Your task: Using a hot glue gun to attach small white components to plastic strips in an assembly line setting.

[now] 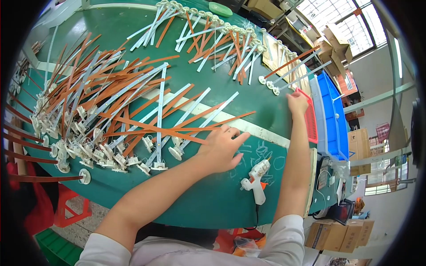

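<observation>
My left hand [221, 146] hovers over the green table, fingers apart, near the ends of several brown and white LED strips [161, 116] with white round bases [175, 153]. Whether it touches a strip is unclear. My right hand [297, 101] is at the far end of a red plastic basket [311, 123], its fingers bent; what they hold, if anything, cannot be seen. Just beyond it lie three strips with round bases [276, 90]. A white glue gun [256, 181] rests on the table between my forearms, its nozzle pointing away from me.
Rows of strips with round bases [229, 28] line the table's far side. A large pile [90, 93] covers the left. Blue trays [332, 116] stand at the right edge. The glue gun's cable [257, 212] runs over the near edge. A green dish [220, 9] lies at the back.
</observation>
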Motion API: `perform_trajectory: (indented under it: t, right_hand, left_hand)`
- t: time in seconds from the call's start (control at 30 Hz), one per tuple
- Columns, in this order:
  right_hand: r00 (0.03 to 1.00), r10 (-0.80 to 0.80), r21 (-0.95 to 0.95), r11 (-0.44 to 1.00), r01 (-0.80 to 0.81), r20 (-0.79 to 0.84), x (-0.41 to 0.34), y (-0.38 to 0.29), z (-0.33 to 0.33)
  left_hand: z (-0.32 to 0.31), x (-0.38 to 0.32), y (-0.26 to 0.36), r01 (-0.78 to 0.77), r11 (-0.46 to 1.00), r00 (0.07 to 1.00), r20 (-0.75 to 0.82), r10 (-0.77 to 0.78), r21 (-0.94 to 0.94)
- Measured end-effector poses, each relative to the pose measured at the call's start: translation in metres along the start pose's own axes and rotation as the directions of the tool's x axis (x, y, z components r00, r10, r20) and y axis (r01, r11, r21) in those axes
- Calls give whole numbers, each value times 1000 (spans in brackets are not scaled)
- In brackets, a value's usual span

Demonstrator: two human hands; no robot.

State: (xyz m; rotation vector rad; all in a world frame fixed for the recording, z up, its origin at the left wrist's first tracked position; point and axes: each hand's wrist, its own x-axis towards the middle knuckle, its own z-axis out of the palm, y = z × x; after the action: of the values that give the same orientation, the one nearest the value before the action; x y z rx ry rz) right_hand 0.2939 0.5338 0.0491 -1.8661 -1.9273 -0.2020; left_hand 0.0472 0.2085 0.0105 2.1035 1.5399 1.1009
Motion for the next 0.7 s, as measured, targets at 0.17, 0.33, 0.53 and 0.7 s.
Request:
perform_trajectory:
  t: [0.17, 0.33, 0.53, 0.7]
  right_hand:
    - [997, 15, 36, 999, -18, 76, -21, -28, 33]
    - [995, 92, -14, 996, -92, 24, -24, -42, 49]
    - [991, 131, -17, 991, -131, -8, -22, -38, 48]
    - [994, -85, 40, 995, 88, -67, -44, -35, 15]
  left_hand:
    - [-3, -2, 3, 19, 1000, 1000, 21, -19, -9]
    - [0, -3, 4, 34, 999, 999, 38, -33, -19]
    - [-2, -4, 4, 40, 999, 998, 42, -39, -15]
    - [5, -3, 4, 53, 998, 998, 17, -53, -20]
